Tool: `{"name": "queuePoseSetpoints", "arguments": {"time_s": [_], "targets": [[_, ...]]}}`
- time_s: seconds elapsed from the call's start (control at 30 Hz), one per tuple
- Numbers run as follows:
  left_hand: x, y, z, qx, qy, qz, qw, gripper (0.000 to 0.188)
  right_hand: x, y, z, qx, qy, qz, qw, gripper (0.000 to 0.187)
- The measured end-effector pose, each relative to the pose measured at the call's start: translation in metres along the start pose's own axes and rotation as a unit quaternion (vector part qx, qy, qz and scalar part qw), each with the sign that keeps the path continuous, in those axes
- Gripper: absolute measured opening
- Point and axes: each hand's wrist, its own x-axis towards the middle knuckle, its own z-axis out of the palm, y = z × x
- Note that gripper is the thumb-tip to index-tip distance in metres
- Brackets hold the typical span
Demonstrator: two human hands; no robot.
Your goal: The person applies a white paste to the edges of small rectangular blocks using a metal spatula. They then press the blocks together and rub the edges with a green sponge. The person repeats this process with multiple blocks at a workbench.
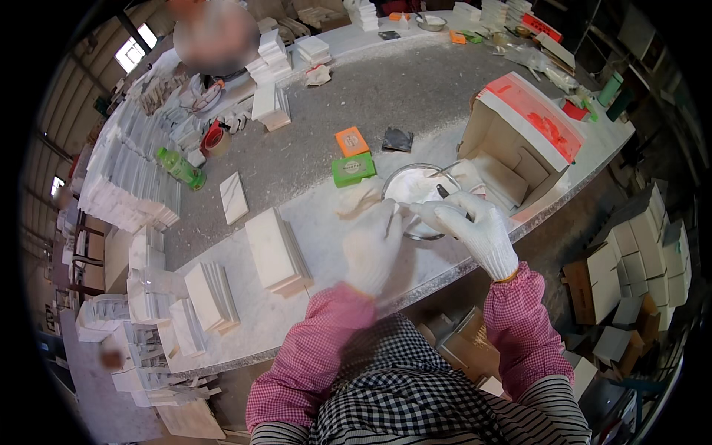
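Both my hands wear white knit gloves and meet above a round metal bowl (390, 183) holding white material. My right hand (475, 226) is closed around a slim tool with a dark end (443, 190); the rest of the tool is hidden by the glove. My left hand (373, 248) is slightly blurred, with its fingers pinched at the right fingertips. Whatever it pinches cannot be made out. A crumpled whitish cloth (360, 199) lies left of the bowl. Behind it are a green box (354, 170), an orange box (351, 142) and a dark flat piece (397, 139).
An open cardboard box (478, 133) with pale tiles stands right of the bowl. Stacked white tiles (276, 248) and a single tile (233, 198) lie left. A green bottle (182, 169) lies beside tall tile stacks (126, 185). Another person (216, 37) is across the table.
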Motion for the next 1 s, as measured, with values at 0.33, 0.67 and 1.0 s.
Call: {"name": "queuePoseSetpoints", "arguments": {"time_s": [0.33,0.67,1.0], "targets": [[-0.0005,0.0002,-0.0009,0.017,-0.004,0.001,1.0,0.015,-0.0004,0.001,0.0012,0.004,0.007,-0.009,1.0,0.033],[-0.0008,0.0002,-0.0003,0.01,0.008,0.015,1.0,0.014,0.0015,0.0065,0.0018,-0.011,0.017,-0.013,1.0,0.034],[-0.0018,-0.0023,-0.0008,0.008,-0.024,0.004,1.0,0.029,0.006,0.0008,0.0044,0.068,0.059,-0.014,0.996,0.033]]}}
